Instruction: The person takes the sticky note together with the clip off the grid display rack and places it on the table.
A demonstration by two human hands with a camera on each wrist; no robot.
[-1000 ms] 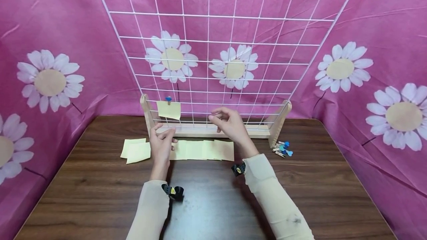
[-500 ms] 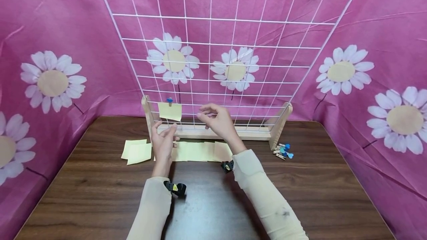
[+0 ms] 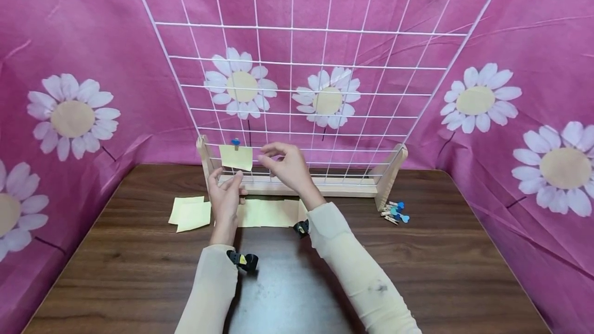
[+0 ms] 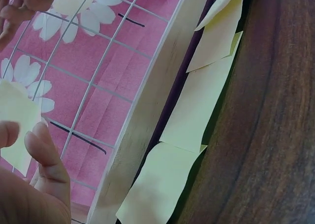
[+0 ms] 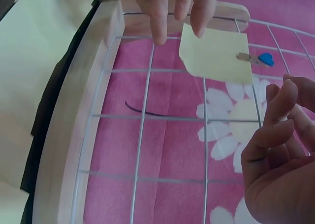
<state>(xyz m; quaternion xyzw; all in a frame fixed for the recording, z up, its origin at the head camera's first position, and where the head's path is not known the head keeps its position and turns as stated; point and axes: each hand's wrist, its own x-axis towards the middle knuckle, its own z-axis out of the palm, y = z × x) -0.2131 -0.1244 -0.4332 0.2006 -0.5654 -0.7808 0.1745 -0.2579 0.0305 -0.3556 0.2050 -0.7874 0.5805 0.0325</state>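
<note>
A yellow sticky note (image 3: 236, 159) hangs low on the left of a white wire grid (image 3: 291, 58). A small clothespin with a blue heart (image 5: 265, 59) clips its top edge. My left hand (image 3: 225, 202) is just below the note, thumb and fingers apart; in the right wrist view its fingertips (image 5: 199, 27) overlap the note's lower edge. My right hand (image 3: 287, 168) is raised just right of the note, fingers loosely bent, with nothing visible in them. In the right wrist view that hand (image 5: 280, 160) is beside the clothespin, apart from it.
A wooden stand (image 3: 311, 185) carries the grid. Overlapping sticky notes (image 3: 269, 213) lie in a row before it, partly behind my left hand. More loose notes (image 3: 192, 216) lie at the left. Several heart clothespins (image 3: 394, 213) are piled by the stand's right foot.
My right hand has moved left across the grid, toward the hanging note. The left hand has stayed nearly in place below the note.
</note>
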